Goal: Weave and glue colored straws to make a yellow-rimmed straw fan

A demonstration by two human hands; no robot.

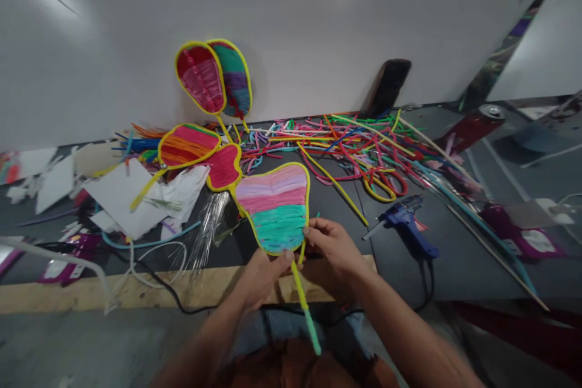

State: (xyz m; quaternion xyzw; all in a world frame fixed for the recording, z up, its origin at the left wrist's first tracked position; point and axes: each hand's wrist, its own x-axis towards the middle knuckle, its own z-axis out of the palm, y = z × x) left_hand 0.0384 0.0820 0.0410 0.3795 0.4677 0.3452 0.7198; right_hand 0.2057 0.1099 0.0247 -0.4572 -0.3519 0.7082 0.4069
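A striped pipe-cleaner panel [278, 203], pink, lilac and turquoise with a yellow rim, is held up in front of me. My left hand [261, 279] grips its lower edge, thumb on the front face. At its lower right edge, my right hand [334, 245] pinches the yellow rim between thumb and fingers; some fingertips are hidden behind. A yellow stem [298, 285] with a turquoise end hangs down between my hands. Behind the panel's left side lie a pink panel [224, 167] and an orange and pink one [190, 147].
Two more panels [200, 77] lean against the white wall. Loose pipe cleaners [313, 136] are heaped along the back. To the right lie scissors [386, 186], a blue glue gun [408, 227], a phone [388, 86] and a red can [475, 127]. White scraps [131, 197] cover the left.
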